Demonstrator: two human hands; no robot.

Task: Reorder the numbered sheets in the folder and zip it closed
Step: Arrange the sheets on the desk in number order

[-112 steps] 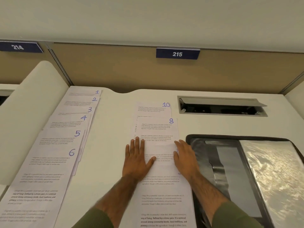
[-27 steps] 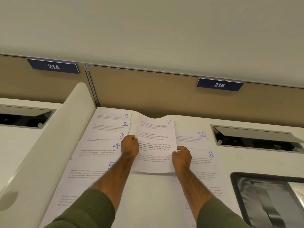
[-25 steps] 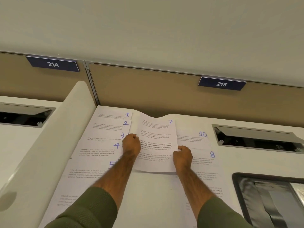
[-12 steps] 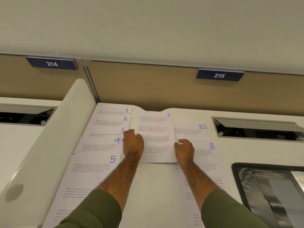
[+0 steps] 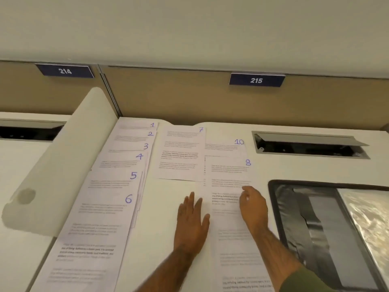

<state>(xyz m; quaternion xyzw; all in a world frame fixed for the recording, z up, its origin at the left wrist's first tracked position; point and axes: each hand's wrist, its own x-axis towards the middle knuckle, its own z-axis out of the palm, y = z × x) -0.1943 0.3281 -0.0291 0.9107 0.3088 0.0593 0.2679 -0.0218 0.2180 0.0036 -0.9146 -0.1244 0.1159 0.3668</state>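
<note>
The left hand (image 5: 192,224) lies flat, fingers straight, on the white desk (image 5: 168,197). The right hand (image 5: 253,205) rests bent-fingered on white printed sheet 8 (image 5: 229,171); whether it pinches the paper I cannot tell. Right of it lies the black zip folder (image 5: 294,218), open. Left of both hands are six fanned sheets (image 5: 109,186), numbered 1 to 6. Beyond are sheet 7 (image 5: 181,152), sheet 10 (image 5: 225,146), blue plate 214 (image 5: 65,71) and blue plate 215 (image 5: 256,80).

Left edge of desk (image 5: 166,199): sheets 1–6 (image 5: 109,186), overlapping
Back centre: sheet 7 (image 5: 181,152)
Right of it: sheet 8 (image 5: 228,172) on sheet 10 (image 5: 225,146)
Right edge: folder (image 5: 311,228)
</note>
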